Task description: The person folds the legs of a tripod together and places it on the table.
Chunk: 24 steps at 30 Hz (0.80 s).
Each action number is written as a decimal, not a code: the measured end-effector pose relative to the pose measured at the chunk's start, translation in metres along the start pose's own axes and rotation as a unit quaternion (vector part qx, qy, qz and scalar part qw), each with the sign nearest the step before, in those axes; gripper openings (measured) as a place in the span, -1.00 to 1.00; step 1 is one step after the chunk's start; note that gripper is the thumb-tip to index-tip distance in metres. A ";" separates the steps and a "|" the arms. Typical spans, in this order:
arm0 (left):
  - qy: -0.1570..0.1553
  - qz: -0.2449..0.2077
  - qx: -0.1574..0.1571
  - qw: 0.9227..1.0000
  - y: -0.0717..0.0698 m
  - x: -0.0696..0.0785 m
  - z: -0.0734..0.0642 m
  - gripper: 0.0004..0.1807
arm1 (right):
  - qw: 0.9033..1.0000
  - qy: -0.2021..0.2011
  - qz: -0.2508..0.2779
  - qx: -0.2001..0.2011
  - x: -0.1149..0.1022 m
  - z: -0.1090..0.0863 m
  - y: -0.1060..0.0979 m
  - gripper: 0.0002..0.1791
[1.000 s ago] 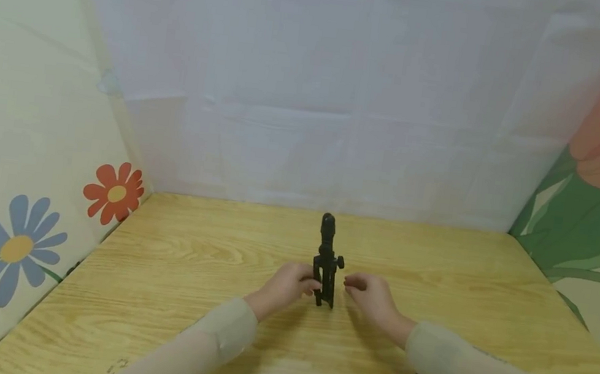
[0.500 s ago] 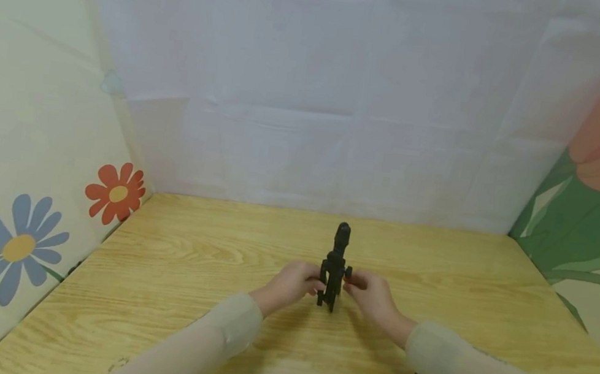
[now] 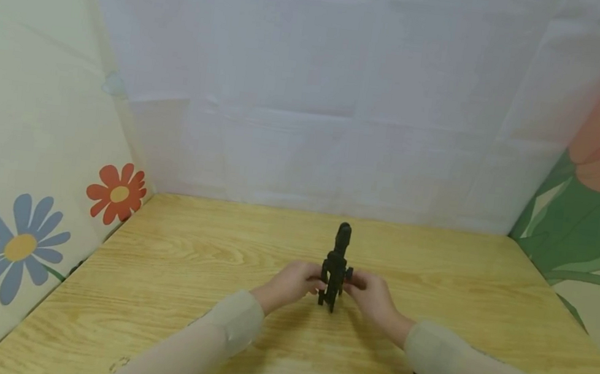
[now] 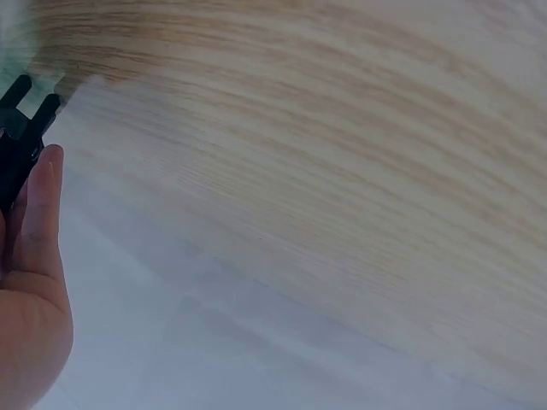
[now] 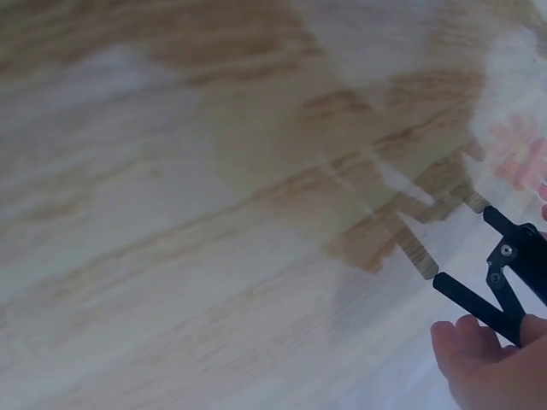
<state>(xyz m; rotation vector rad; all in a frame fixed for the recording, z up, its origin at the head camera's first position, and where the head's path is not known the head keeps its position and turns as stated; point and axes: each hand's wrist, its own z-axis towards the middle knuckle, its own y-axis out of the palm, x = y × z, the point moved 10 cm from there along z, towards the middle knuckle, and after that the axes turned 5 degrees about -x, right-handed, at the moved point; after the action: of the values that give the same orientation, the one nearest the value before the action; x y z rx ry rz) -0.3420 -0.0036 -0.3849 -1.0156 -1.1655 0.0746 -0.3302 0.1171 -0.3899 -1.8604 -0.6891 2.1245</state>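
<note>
So both hands are pinching the little black tripod (image 3: 337,265), left hand (image 3: 293,283) on one side, right hand (image 3: 371,295) on the other, fingers curled round its folded legs. It stands upright mid-table (image 3: 186,260), well short of the white backdrop (image 3: 311,89).

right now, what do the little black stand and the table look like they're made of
The black stand, gripped by the left hand and right hand, looks like matte moulded plastic: dull uniform black, with thin legs and a small rivet in the wrist view. The table looks like glossy wood or wood-grain laminate: pale grain with a bright reflection.
</note>
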 end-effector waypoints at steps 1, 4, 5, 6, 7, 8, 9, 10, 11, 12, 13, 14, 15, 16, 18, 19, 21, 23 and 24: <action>-0.002 0.001 0.001 1.000 0.000 0.000 0.000 -0.83 | 1.000 0.002 0.003 0.000 0.000 0.000 0.000 -0.84; -0.005 0.005 0.003 1.000 -0.001 0.000 -0.001 -0.84 | 1.000 0.002 0.007 -0.002 0.001 0.002 0.001 -0.82; -0.005 0.006 0.003 1.000 -0.001 0.000 -0.001 -0.84 | 1.000 0.001 0.009 -0.002 0.001 0.002 0.001 -0.81; -0.004 0.009 0.003 1.000 -0.001 0.000 -0.001 -0.84 | 1.000 0.002 0.012 -0.003 0.001 0.002 0.001 -0.81; -0.003 0.009 0.002 1.000 -0.001 0.000 -0.001 -0.84 | 1.000 0.002 0.013 -0.004 0.001 0.003 0.001 -0.80; -0.002 0.010 0.002 1.000 -0.001 0.000 -0.001 -0.84 | 1.000 0.003 0.014 -0.004 0.001 0.003 0.001 -0.80; 0.002 0.013 0.002 1.000 -0.001 0.001 -0.001 -0.84 | 1.000 0.002 0.015 -0.006 0.001 0.003 0.001 -0.79; 0.004 0.013 0.001 1.000 -0.001 0.001 -0.001 -0.83 | 1.000 0.002 0.018 -0.006 0.001 0.003 0.001 -0.79; 0.005 0.015 0.001 1.000 -0.001 0.001 -0.002 -0.83 | 1.000 0.002 0.020 -0.007 0.001 0.004 0.001 -0.78; 0.005 0.016 0.002 1.000 -0.002 0.001 -0.002 -0.84 | 1.000 0.003 0.023 -0.007 0.001 0.004 0.001 -0.78; 0.005 0.018 0.003 1.000 -0.002 0.001 -0.003 -0.84 | 1.000 0.002 0.025 -0.007 0.001 0.004 0.001 -0.78; 0.005 0.019 0.004 1.000 -0.003 0.001 -0.004 -0.85 | 1.000 0.001 0.027 -0.008 0.001 0.004 0.001 -0.78; 0.003 0.020 0.006 1.000 -0.003 0.000 -0.005 -0.85 | 1.000 -0.002 0.027 -0.008 0.000 0.004 0.001 -0.78; 0.001 0.021 0.008 1.000 -0.004 0.000 -0.006 -0.84 | 1.000 -0.003 0.028 -0.007 0.000 0.004 0.001 -0.78; -0.004 0.022 0.011 1.000 -0.005 -0.001 -0.008 -0.83 | 1.000 -0.005 0.028 -0.006 0.000 0.005 0.001 -0.80; -0.007 0.023 0.012 1.000 -0.005 -0.001 -0.009 -0.81 | 1.000 -0.007 0.026 -0.005 0.000 0.005 0.001 -0.80; -0.011 0.024 0.014 1.000 -0.007 -0.001 -0.012 -0.78 | 1.000 -0.009 0.022 -0.005 -0.001 0.005 0.001 -0.81; -0.015 0.024 0.016 0.999 -0.008 -0.001 -0.015 -0.76 | 1.000 -0.010 0.017 -0.005 -0.001 0.005 0.000 -0.83; -0.016 0.025 0.016 0.999 -0.009 -0.001 -0.017 -0.75 | 1.000 -0.010 0.015 -0.005 -0.001 0.005 0.000 -0.84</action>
<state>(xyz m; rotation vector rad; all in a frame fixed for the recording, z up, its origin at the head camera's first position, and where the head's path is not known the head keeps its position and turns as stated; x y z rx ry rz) -0.3333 -0.0196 -0.3793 -1.0172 -1.1647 0.1489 -0.3346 0.1154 -0.3884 -1.8675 -0.6815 2.1652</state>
